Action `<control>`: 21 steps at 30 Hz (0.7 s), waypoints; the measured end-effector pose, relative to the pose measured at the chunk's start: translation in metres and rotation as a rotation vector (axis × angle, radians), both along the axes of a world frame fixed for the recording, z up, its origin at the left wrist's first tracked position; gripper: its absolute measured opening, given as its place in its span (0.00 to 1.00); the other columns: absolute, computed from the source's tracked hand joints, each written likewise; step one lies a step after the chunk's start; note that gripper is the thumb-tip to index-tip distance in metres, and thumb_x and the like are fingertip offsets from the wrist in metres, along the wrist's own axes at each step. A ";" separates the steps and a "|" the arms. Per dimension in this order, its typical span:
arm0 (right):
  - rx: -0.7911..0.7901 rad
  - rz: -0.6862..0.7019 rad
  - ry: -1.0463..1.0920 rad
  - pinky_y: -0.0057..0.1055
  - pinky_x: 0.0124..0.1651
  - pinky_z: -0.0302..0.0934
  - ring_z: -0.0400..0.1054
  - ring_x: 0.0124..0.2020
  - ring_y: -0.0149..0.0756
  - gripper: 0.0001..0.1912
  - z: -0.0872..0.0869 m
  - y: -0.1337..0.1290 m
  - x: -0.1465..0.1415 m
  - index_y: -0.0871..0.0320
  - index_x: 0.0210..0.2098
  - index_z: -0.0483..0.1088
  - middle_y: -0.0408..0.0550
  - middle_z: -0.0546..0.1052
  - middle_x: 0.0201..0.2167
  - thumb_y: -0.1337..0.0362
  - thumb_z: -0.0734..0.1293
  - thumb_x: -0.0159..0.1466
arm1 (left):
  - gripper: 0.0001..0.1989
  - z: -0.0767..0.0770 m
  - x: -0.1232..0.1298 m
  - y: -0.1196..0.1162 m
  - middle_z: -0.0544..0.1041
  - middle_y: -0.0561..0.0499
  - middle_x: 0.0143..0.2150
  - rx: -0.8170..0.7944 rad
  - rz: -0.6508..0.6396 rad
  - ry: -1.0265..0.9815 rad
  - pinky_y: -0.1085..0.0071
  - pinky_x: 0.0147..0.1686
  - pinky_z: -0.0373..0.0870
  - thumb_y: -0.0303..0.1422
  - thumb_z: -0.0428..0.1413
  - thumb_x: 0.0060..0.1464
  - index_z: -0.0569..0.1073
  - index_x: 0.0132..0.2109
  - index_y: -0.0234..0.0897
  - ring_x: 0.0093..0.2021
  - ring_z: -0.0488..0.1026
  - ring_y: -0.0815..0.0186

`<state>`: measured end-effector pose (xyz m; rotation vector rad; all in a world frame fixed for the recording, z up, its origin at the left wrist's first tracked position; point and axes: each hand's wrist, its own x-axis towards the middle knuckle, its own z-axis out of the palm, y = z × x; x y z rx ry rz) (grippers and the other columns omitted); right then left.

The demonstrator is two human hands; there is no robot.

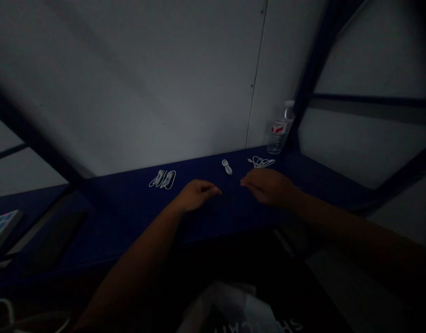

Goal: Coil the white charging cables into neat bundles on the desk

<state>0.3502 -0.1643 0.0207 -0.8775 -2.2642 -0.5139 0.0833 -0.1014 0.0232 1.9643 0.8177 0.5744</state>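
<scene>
My left hand [198,194] hovers over the dark blue shelf [136,217], thumb and fingers drawn together. Across a small gap, my right hand [270,186] is also closed, its fingertips pinched and pointing at the left one. Whatever the fingertips hold, if anything, is too small and dark to make out. Just beyond the gap lies a small white coiled cable [227,167] bundled in loops. Behind my right hand is a looser white cable [260,162], partly covered by the hand. Two more looped white cables [163,179] lie side by side to the left of my left hand.
At the back right corner stands a clear plastic bottle [279,132] with a red and white label. A dark flat object [58,238] and a blue-and-white box [3,229] are at the left. Pale panels [157,92] rise behind the shelf, with blue frame bars [36,143] at the sides.
</scene>
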 end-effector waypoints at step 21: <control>-0.197 -0.098 0.141 0.36 0.42 0.64 0.71 0.37 0.39 0.11 -0.004 -0.014 0.020 0.58 0.38 0.73 0.51 0.77 0.35 0.63 0.60 0.68 | 0.20 0.006 -0.007 -0.004 0.70 0.53 0.23 0.270 -0.022 -0.057 0.75 0.25 0.59 0.45 0.51 0.61 0.71 0.30 0.33 0.24 0.65 0.73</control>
